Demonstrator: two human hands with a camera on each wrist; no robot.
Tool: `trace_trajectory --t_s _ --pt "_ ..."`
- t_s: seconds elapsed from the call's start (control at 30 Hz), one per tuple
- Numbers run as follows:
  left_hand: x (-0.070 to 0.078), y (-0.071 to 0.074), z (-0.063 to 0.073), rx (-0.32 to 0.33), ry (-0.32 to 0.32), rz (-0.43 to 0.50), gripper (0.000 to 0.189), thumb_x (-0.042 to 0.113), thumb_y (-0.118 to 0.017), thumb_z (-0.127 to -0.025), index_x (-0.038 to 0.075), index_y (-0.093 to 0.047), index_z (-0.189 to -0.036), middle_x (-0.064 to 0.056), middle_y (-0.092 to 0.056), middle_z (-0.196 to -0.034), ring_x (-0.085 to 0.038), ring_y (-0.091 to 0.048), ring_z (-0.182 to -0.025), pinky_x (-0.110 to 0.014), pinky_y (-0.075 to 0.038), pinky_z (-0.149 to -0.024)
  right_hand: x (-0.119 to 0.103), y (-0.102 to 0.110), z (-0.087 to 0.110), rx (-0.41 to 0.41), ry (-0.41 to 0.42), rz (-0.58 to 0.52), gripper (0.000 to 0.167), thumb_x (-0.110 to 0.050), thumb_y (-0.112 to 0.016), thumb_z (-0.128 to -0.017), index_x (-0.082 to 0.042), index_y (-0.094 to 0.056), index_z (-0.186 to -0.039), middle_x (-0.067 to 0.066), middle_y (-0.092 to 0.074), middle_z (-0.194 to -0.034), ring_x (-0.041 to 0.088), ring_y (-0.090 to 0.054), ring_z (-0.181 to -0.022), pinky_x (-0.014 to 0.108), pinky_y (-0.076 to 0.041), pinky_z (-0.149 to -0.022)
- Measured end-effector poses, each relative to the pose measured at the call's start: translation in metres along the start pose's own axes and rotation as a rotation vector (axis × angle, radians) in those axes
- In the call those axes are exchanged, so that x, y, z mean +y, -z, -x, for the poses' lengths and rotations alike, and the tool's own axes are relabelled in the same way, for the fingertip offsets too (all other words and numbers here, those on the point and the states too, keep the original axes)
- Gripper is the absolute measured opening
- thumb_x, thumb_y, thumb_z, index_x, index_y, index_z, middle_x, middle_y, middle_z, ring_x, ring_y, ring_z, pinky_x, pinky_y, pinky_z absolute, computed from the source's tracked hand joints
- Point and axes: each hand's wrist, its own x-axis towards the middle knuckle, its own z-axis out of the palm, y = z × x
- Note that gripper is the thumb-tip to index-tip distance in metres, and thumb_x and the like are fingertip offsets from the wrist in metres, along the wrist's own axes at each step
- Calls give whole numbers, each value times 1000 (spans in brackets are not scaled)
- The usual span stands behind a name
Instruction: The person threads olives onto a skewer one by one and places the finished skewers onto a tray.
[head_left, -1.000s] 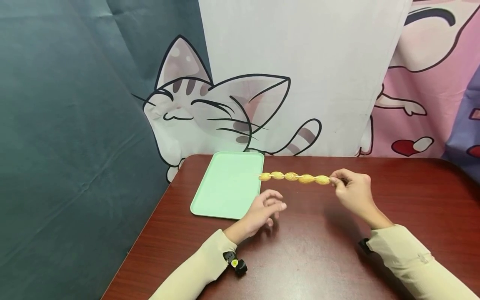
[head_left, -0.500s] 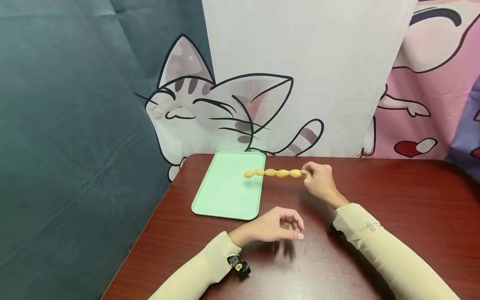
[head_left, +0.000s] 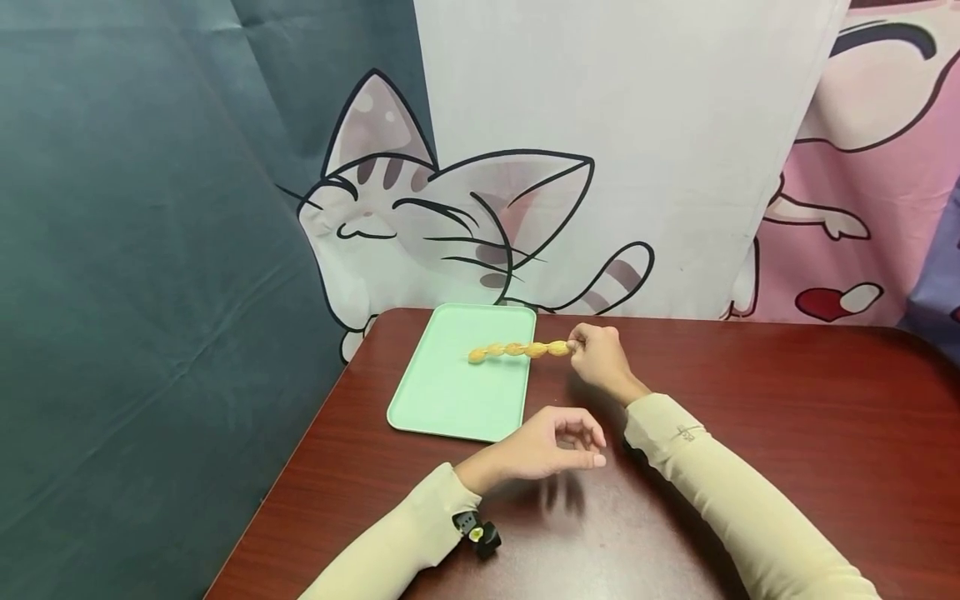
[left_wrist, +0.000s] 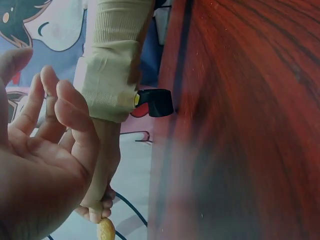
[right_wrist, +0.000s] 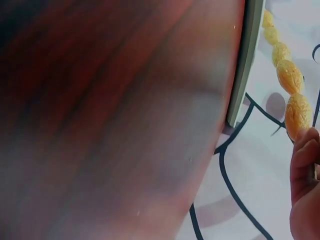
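A skewer of several yellow, wrinkled oval pieces (head_left: 536, 350) is pinched at its right end by my right hand (head_left: 600, 360). It lies nearly level, its far end over the light green tray (head_left: 435, 410); whether it touches the tray I cannot tell from the head view. The right wrist view shows the pieces (right_wrist: 290, 76) above the tray's rim (right_wrist: 246, 65), with the fingertips at the nearest one. My left hand (head_left: 543, 446) is by the tray's near right corner, fingers loosely bent and holding nothing; its palm (left_wrist: 42, 170) shows in the left wrist view.
The dark red wooden table (head_left: 787, 433) extends to the right of the tray. Behind it hangs a curtain printed with a cartoon cat (head_left: 390, 225), and a dark green cloth (head_left: 150, 292) hangs at the left. A black wrist camera (head_left: 486, 540) is strapped below the left sleeve.
My right hand has moved left, carrying the skewer from the tray's right side to over the tray. My left hand has drawn back towards me and to the right, off the tray's edge.
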Motion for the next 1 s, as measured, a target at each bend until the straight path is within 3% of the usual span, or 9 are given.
trace_trajectory --t_s 0.23,0.4,0.57,0.67,0.8,1.0 --pt "-5 3 2 29 16 -3 15 -1 -71 -87 -5 -64 -100 -12 -69 -90 -2 -62 -78 -22 -55 -77 -5 -14 0 -81 -51 -87 12 3 -66 -90 -1 -67 -79 8 -68 -70 15 -59 -59 29 -49 -54" --pt "-10 6 4 49 23 22 21 -1 -71 -88 -8 -64 -106 -20 -70 -96 -4 -65 -79 -20 -54 -73 -9 -20 0 -201 -114 -234 4 0 -68 -90 1 -69 -87 9 -71 -72 17 -67 -61 27 -53 -53" --pt "-14 8 5 46 53 42 21 -1 -72 -87 -6 -65 -107 -19 -71 -97 -6 -66 -77 -19 -53 -69 -9 -25 0 -331 -206 -333 5 2 -67 -87 3 -69 -91 10 -72 -72 20 -67 -58 28 -53 -47" --pt "-15 9 6 40 61 51 20 -1 -72 -87 -4 -65 -106 -17 -71 -96 -6 -66 -77 -21 -54 -70 -11 -26 1 -370 -248 -335 6 4 -68 -85 4 -69 -90 10 -72 -71 20 -67 -56 30 -54 -46" --pt "-14 11 7 37 59 45 20 -1 -72 -87 -3 -65 -106 -14 -72 -96 -6 -66 -78 -21 -54 -71 -13 -22 2 -349 -264 -272 2 2 -68 -84 4 -69 -85 9 -70 -66 18 -66 -53 30 -54 -45" --pt "-14 14 7 28 84 43 25 1 -73 -87 -8 -63 -109 -6 -72 -94 -8 -66 -77 -18 -48 -60 -12 -16 3 -352 -287 -230 11 -2 -65 -89 3 -70 -80 5 -68 -62 16 -65 -52 29 -54 -45"
